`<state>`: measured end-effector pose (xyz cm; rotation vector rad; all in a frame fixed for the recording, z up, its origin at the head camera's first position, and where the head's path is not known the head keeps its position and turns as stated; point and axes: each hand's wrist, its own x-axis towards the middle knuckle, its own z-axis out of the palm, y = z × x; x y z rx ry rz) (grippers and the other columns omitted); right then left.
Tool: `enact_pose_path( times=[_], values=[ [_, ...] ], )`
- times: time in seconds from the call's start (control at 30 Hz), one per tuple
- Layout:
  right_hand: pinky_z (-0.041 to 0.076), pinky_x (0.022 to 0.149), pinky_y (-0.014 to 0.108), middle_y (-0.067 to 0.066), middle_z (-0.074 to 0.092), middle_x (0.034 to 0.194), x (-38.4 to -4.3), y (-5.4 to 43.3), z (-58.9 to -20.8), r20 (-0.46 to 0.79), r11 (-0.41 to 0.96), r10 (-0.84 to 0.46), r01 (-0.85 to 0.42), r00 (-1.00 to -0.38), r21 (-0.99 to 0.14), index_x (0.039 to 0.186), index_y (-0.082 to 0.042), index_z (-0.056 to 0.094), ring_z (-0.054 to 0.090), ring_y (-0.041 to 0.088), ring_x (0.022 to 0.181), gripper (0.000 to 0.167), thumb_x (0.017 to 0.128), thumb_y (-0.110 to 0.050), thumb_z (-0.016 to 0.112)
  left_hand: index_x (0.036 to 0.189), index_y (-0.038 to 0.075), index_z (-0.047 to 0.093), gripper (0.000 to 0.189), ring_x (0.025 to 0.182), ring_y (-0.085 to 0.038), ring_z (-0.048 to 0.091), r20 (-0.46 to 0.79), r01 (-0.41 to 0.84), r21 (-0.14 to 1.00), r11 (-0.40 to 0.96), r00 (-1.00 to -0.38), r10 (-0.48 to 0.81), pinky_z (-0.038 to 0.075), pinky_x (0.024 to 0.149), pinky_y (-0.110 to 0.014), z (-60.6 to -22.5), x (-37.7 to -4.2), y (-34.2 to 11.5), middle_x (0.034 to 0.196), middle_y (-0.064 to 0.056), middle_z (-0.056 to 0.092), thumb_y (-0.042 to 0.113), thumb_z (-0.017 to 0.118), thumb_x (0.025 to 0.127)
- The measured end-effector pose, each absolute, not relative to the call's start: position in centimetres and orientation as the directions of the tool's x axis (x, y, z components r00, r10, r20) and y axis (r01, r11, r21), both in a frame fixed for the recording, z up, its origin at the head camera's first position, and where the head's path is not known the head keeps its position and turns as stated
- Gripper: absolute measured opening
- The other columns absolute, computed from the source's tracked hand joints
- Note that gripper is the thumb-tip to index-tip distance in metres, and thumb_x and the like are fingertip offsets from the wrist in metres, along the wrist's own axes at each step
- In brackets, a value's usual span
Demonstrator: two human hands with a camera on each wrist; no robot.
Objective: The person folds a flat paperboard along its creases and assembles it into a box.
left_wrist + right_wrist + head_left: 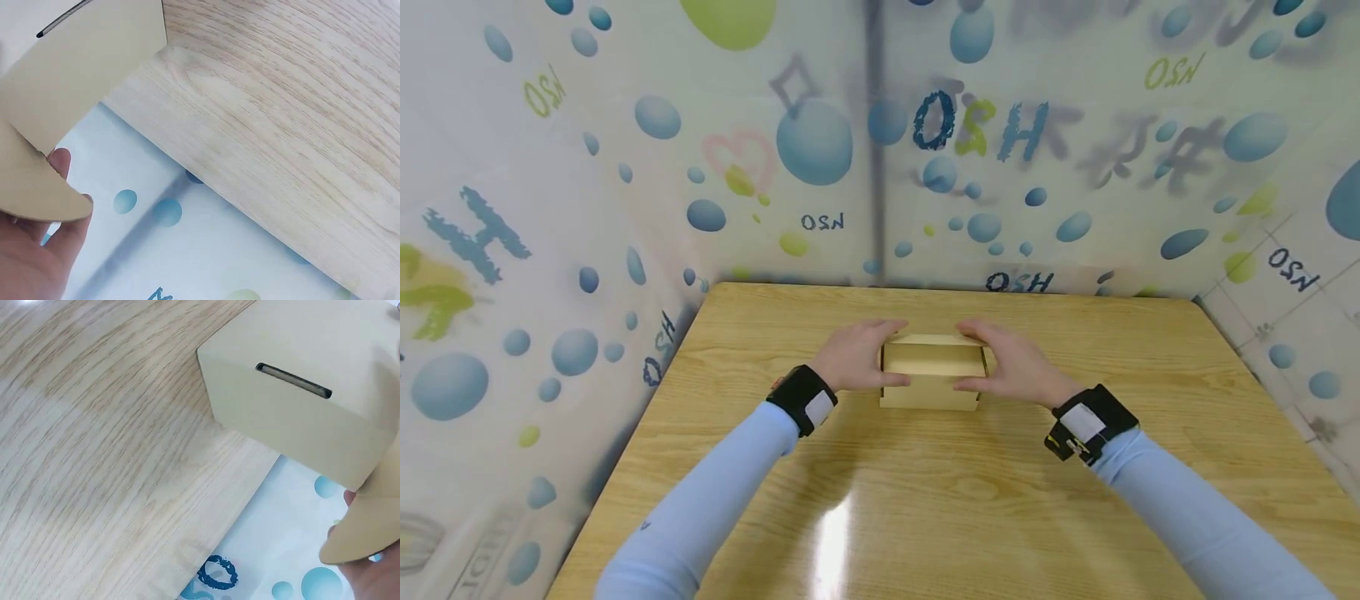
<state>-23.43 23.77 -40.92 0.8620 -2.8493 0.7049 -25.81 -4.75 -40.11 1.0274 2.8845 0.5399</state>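
Note:
A small tan box (928, 395), of card or thin wood, stands on the table with a dark-edged opening facing up. My left hand (857, 357) grips its left end, thumb along the front and fingers at the back by the flap. At the right end my right hand (1021, 363) holds it the same way. The left wrist view shows fingertips behind a curved-edged flap (40, 187). In the right wrist view a dark slot (294, 380) crosses the box's side, and fingers lie behind another rounded flap corner (362, 534). The box's inside is mostly hidden.
The wood-grain table (940, 492) extends around the box, with a bright reflection near the front. A patterned sheet (820, 208) with blue dots and letters hangs behind and on both sides. Black wrist devices (805, 400) sit on both wrists.

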Motion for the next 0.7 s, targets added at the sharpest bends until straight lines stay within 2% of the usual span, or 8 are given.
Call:
enact_pose_path(
  times=[0.1, 0.27, 0.5, 0.7],
  values=[
    [0.052, 0.1, 0.054, 0.019, 0.059, 0.141, -23.58, 23.99, -40.92, 0.186, 0.735, -0.53, -0.557, -0.828, -0.386, 0.147, -0.004, 0.047, 0.063, 0.036, 0.123, 0.089, 0.076, -0.036, 0.089, 0.153, 0.013, 0.043, 0.089, 0.132, -0.029, 0.059, 0.069, 0.61, 0.32, 0.725, -0.778, 0.625, 0.051, 0.106, -0.046, -40.04, -25.95, -4.6, 0.148, -0.01, 0.057, 0.051, 0.081, 0.081],
    [0.053, 0.099, 0.053, 0.018, 0.063, 0.138, -23.86, 24.14, -40.81, 0.166, 0.728, -0.535, -0.552, -0.828, -0.407, 0.147, -0.006, 0.045, 0.064, 0.035, 0.123, 0.088, 0.075, -0.028, 0.091, 0.153, 0.01, 0.043, 0.089, 0.13, -0.029, 0.061, 0.058, 0.618, 0.318, 0.719, -0.769, 0.636, 0.051, 0.106, -0.045, -39.94, -26.13, -4.46, 0.146, -0.01, 0.059, 0.047, 0.083, 0.081],
    [0.055, 0.094, 0.05, 0.017, 0.068, 0.13, -24.12, 24.13, -40.82, 0.153, 0.723, -0.536, -0.545, -0.83, -0.425, 0.147, -0.008, 0.044, 0.067, 0.032, 0.117, 0.086, 0.076, -0.025, 0.09, 0.153, 0.007, 0.042, 0.089, 0.123, -0.028, 0.065, 0.044, 0.612, 0.339, 0.715, -0.769, 0.638, 0.052, 0.105, -0.044, -39.76, -26.14, -4.43, 0.137, -0.012, 0.066, 0.042, 0.083, 0.082],
    [0.054, 0.095, 0.052, 0.019, 0.068, 0.129, -24.15, 24.06, -40.91, 0.164, 0.716, -0.533, -0.546, -0.83, -0.436, 0.144, -0.006, 0.045, 0.067, 0.034, 0.118, 0.083, 0.076, -0.025, 0.09, 0.15, 0.004, 0.044, 0.086, 0.122, -0.029, 0.065, 0.066, 0.625, 0.342, 0.701, -0.761, 0.646, 0.052, 0.105, -0.044, -39.88, -26.14, -4.48, 0.135, -0.014, 0.067, 0.04, 0.083, 0.082]
  ],
)
